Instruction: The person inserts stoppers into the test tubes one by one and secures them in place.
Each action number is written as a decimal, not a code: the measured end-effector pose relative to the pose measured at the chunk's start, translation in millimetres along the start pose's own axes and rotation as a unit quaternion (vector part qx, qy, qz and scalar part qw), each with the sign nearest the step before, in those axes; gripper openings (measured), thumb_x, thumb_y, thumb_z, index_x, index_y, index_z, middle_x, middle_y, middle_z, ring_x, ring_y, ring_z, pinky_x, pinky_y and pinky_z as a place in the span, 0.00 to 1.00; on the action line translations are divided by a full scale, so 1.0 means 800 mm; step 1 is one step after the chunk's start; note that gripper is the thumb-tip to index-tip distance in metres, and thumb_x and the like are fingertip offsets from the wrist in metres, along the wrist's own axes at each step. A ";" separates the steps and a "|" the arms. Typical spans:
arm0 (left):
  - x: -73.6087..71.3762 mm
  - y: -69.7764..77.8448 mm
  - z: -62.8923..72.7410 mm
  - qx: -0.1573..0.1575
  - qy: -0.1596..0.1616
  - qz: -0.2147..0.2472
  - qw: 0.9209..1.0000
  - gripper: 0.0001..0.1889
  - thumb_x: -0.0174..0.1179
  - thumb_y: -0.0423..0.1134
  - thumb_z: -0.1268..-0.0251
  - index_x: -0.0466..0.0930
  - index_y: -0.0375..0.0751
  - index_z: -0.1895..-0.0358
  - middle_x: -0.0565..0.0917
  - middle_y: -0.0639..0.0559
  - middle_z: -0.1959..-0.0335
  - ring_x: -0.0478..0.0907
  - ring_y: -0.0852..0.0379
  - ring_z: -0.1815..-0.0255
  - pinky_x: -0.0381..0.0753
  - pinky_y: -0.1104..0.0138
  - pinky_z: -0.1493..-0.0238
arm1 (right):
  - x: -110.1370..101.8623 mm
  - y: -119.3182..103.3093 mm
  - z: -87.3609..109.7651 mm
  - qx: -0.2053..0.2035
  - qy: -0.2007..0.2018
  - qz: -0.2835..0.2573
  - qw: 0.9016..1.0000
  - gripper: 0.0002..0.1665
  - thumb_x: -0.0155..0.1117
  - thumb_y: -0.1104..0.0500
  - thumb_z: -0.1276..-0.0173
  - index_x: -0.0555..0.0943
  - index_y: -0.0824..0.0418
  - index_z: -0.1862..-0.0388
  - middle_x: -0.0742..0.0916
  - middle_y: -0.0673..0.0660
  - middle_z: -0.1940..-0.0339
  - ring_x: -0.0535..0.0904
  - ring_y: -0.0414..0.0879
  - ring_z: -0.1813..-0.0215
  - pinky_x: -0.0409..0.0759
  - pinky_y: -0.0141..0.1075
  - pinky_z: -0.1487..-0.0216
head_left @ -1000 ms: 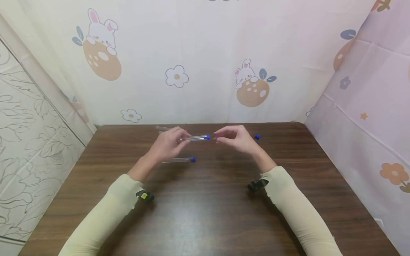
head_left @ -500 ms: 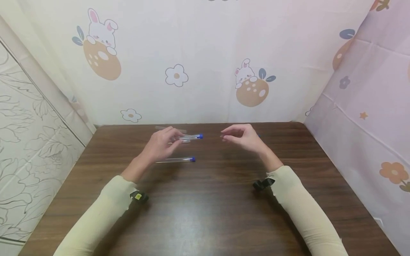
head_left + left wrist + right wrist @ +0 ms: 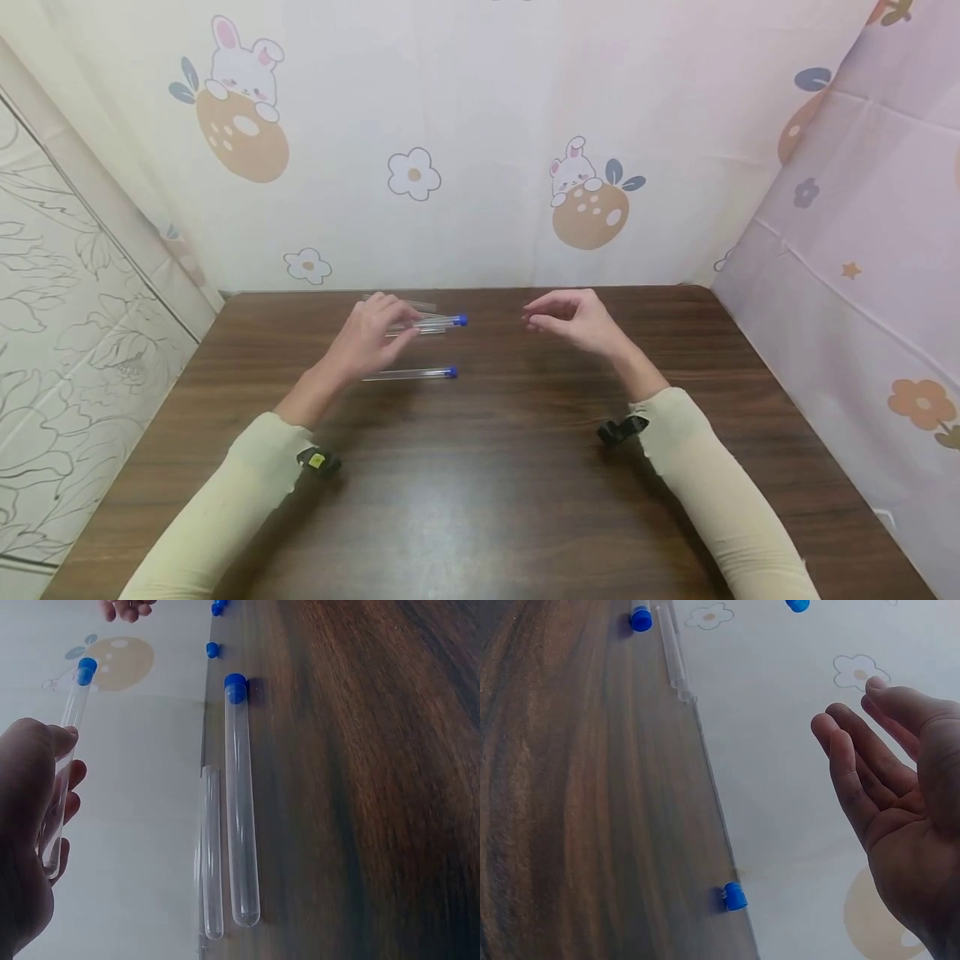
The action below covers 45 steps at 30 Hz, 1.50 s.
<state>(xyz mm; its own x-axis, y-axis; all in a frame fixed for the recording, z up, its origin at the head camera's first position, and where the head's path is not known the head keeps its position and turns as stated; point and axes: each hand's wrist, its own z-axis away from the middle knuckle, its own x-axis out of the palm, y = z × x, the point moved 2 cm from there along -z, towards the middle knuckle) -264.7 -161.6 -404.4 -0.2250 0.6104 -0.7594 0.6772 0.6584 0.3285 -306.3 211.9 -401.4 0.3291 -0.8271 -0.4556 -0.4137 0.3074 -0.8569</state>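
Note:
My left hand (image 3: 367,333) grips a clear test tube (image 3: 73,711) between thumb and fingers, above the table. A blue cap (image 3: 87,664) closes its upper end, which points right in the head view. My right hand (image 3: 583,321) hovers to the right, fingers gently bent and thumb apart, with nothing between them in the right wrist view. A second capped test tube (image 3: 412,374) lies on the table, nearer the front. Behind it lie uncapped tubes (image 3: 213,859), partly hidden by my left hand in the head view.
A loose blue cap (image 3: 735,896) lies on the wooden table (image 3: 465,492) near its back edge, on the right. More loose caps (image 3: 212,649) show in the left wrist view. A patterned curtain (image 3: 487,92) hangs behind the table.
My left hand has moved left with the capped test tube. My right hand has drawn away to the right, widening the gap, and now covers the loose caps in the head view.

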 end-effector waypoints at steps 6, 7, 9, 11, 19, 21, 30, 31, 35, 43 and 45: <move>-0.007 -0.001 -0.002 -0.007 0.007 0.007 1.000 0.06 0.73 0.33 0.27 0.90 0.37 0.52 0.92 0.42 0.53 0.86 0.42 0.51 0.82 0.44 0.44 | -0.008 -0.006 -0.001 0.001 0.003 0.008 1.000 0.16 0.72 0.68 0.21 0.88 0.73 0.39 0.94 0.74 0.43 0.95 0.34 0.52 0.95 0.38 0.46; -0.009 -0.001 -0.002 -0.006 0.009 0.007 1.000 0.06 0.73 0.32 0.28 0.90 0.37 0.52 0.92 0.42 0.54 0.86 0.41 0.51 0.83 0.44 0.44 | -0.010 -0.007 -0.001 0.000 0.005 0.010 1.000 0.16 0.72 0.68 0.21 0.88 0.74 0.39 0.94 0.74 0.44 0.95 0.34 0.53 0.96 0.40 0.46; -0.011 -0.001 -0.003 -0.009 0.009 0.010 1.000 0.06 0.73 0.33 0.28 0.90 0.38 0.52 0.92 0.42 0.53 0.86 0.42 0.51 0.83 0.44 0.45 | -0.013 -0.008 -0.002 -0.001 0.010 0.013 1.000 0.16 0.72 0.68 0.21 0.89 0.74 0.39 0.94 0.74 0.45 0.94 0.33 0.54 0.96 0.40 0.46; -0.013 -0.001 -0.003 -0.012 0.007 0.010 1.000 0.07 0.73 0.33 0.27 0.90 0.38 0.51 0.92 0.42 0.53 0.86 0.42 0.51 0.84 0.45 0.45 | -0.016 -0.009 -0.003 -0.002 0.014 0.015 1.000 0.15 0.72 0.68 0.21 0.89 0.73 0.40 0.94 0.74 0.46 0.94 0.33 0.54 0.96 0.40 0.47; -0.017 -0.006 -0.005 -0.026 0.006 0.005 1.000 0.08 0.72 0.33 0.26 0.91 0.38 0.48 0.92 0.43 0.52 0.86 0.43 0.49 0.86 0.48 0.46 | -0.027 -0.010 -0.006 -0.017 0.038 0.002 0.999 0.14 0.72 0.67 0.21 0.89 0.74 0.42 0.98 0.56 0.51 0.95 0.31 0.52 0.92 0.28 0.49; -0.019 -0.007 -0.005 -0.031 0.007 0.006 0.999 0.09 0.72 0.33 0.26 0.91 0.38 0.47 0.92 0.43 0.51 0.86 0.43 0.49 0.87 0.49 0.46 | -0.032 -0.012 -0.007 -0.021 0.046 0.003 0.999 0.14 0.72 0.67 0.21 0.89 0.74 0.42 0.98 0.46 0.53 0.94 0.30 0.51 0.92 0.28 0.48; -0.021 -0.015 -0.006 -0.033 0.001 0.002 0.999 0.09 0.70 0.34 0.22 0.91 0.40 0.45 0.92 0.43 0.50 0.86 0.44 0.47 0.86 0.49 0.45 | -0.040 -0.008 -0.009 -0.016 0.068 0.033 0.997 0.15 0.72 0.64 0.20 0.90 0.71 0.40 0.98 0.52 0.48 0.93 0.28 0.51 0.91 0.26 0.47; -0.021 -0.016 -0.007 -0.032 0.002 0.002 0.999 0.09 0.70 0.34 0.22 0.91 0.40 0.45 0.92 0.43 0.50 0.86 0.43 0.46 0.86 0.48 0.45 | -0.041 -0.008 -0.008 -0.014 0.072 0.039 0.997 0.15 0.72 0.64 0.19 0.90 0.70 0.39 0.98 0.54 0.47 0.93 0.28 0.51 0.90 0.25 0.46; -0.023 -0.017 -0.011 -0.032 0.005 0.003 0.999 0.09 0.69 0.34 0.21 0.91 0.39 0.45 0.93 0.41 0.49 0.87 0.42 0.45 0.86 0.47 0.44 | -0.045 -0.005 -0.009 -0.009 0.083 0.045 0.996 0.15 0.72 0.62 0.19 0.90 0.68 0.39 0.97 0.58 0.45 0.93 0.29 0.49 0.89 0.23 0.46; -0.023 -0.021 -0.013 -0.058 -0.020 0.004 0.998 0.10 0.68 0.35 0.20 0.90 0.41 0.42 0.91 0.41 0.46 0.85 0.41 0.42 0.86 0.46 0.42 | -0.051 0.000 -0.016 -0.035 0.095 0.071 0.992 0.17 0.73 0.64 0.20 0.89 0.70 0.38 0.93 0.72 0.39 0.90 0.25 0.49 0.87 0.20 0.47; -0.021 -0.022 -0.013 -0.061 -0.026 0.004 0.998 0.11 0.69 0.34 0.21 0.90 0.41 0.42 0.91 0.41 0.46 0.84 0.41 0.41 0.86 0.46 0.42 | -0.051 0.001 -0.018 -0.041 0.098 0.094 0.990 0.18 0.74 0.63 0.21 0.89 0.69 0.36 0.93 0.71 0.37 0.91 0.28 0.49 0.86 0.19 0.48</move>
<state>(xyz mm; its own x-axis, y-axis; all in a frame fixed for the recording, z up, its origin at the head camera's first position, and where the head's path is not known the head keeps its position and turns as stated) -280.2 -178.7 -391.2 -0.1810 0.5935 -0.7842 0.5880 0.7045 0.3975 -332.7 239.4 -380.0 0.0718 -0.8367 -0.5429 -0.5215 0.4324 -0.7356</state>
